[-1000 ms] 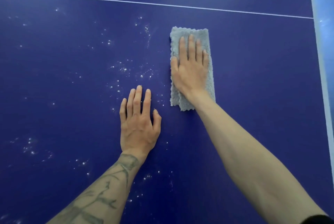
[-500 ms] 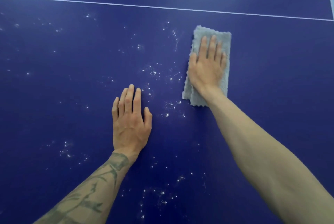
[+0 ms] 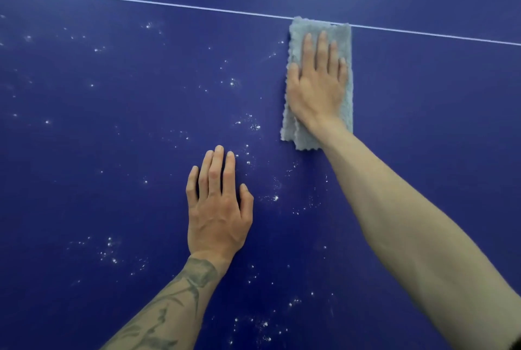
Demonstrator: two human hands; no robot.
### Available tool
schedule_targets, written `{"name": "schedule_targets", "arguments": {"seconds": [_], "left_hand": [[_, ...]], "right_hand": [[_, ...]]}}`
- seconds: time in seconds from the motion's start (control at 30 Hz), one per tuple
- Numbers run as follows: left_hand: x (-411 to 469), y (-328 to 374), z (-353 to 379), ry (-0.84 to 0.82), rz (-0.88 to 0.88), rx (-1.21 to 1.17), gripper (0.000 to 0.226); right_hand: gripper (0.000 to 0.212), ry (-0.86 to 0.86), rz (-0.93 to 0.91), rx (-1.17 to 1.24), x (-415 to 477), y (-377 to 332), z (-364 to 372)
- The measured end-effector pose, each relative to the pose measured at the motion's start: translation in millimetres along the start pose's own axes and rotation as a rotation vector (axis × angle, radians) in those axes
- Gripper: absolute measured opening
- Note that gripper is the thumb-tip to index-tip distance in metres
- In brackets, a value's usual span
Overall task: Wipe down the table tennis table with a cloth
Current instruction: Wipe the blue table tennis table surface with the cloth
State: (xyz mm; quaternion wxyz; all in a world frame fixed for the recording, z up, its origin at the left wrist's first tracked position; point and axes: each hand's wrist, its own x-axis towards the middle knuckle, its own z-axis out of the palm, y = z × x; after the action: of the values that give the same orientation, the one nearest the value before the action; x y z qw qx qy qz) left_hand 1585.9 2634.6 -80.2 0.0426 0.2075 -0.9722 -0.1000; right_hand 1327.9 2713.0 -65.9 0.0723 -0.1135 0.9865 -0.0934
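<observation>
A dark blue table tennis table fills the view, dotted with white specks of dust. A folded grey cloth lies flat on it, its far edge touching the thin white line. My right hand presses flat on the cloth with straight fingers. My left hand rests flat on the bare table surface, nearer to me and to the left of the cloth, fingers straight and close together.
White specks lie scattered left of and below the hands. The surface right of the cloth shows almost none. The white line runs across the top of the view, with more blue surface beyond it.
My right hand has pushed the cloth away from me, up to the white line. My left hand has stayed flat on the table.
</observation>
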Motion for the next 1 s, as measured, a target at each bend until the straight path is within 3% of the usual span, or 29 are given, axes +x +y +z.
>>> {"name": "schedule_targets", "arguments": {"seconds": [0.07, 0.17, 0.23, 0.33, 0.47, 0.53, 0.6, 0.7, 0.8, 0.9, 1.0], "left_hand": [[-0.2, 1.1, -0.5, -0.002, -0.001, 0.0, 0.059], [0.6, 1.7, -1.0, -0.005, 0.001, 0.001, 0.06], [0.1, 0.5, -0.6, -0.003, -0.001, 0.001, 0.06], [-0.3, -0.1, 0.4, -0.004, -0.004, -0.001, 0.059], [-0.4, 0.2, 1.4, -0.01, 0.0, -0.002, 0.059], [-0.6, 0.5, 1.6, -0.004, 0.005, -0.003, 0.059], [-0.7, 0.0, 1.4, 0.0, 0.007, -0.005, 0.059], [-0.1, -0.2, 0.4, 0.002, 0.006, -0.013, 0.059], [-0.6, 0.2, 0.0, 0.003, 0.0, -0.02, 0.059], [-1.1, 0.2, 0.3, 0.003, 0.005, -0.026, 0.059], [-1.0, 0.6, 0.1, 0.01, 0.002, -0.027, 0.058]], "right_hand": [[0.065, -0.035, -0.142, -0.034, -5.9, -24.0, 4.7], [0.063, -0.085, -0.514, -0.116, -56.8, -24.7, 9.3], [0.062, -0.091, -0.602, -0.112, -86.7, 0.8, 8.4], [0.063, -0.069, -0.428, -0.126, -78.5, 32.2, 1.5], [0.064, -0.033, -0.174, -0.049, -40.0, 5.4, 1.9], [0.065, -0.038, -0.226, -0.054, -49.2, -10.4, 9.0], [0.065, -0.053, -0.403, -0.077, -82.3, -10.3, 15.4], [0.063, -0.068, -0.531, -0.075, -134.0, 26.2, 16.2], [0.064, -0.04, -0.269, -0.094, -136.9, 68.4, 4.1], [0.066, -0.009, -0.007, -0.047, -104.6, 64.3, -2.5], [0.067, -0.021, -0.068, -0.021, -98.9, 22.5, 6.8]]}}
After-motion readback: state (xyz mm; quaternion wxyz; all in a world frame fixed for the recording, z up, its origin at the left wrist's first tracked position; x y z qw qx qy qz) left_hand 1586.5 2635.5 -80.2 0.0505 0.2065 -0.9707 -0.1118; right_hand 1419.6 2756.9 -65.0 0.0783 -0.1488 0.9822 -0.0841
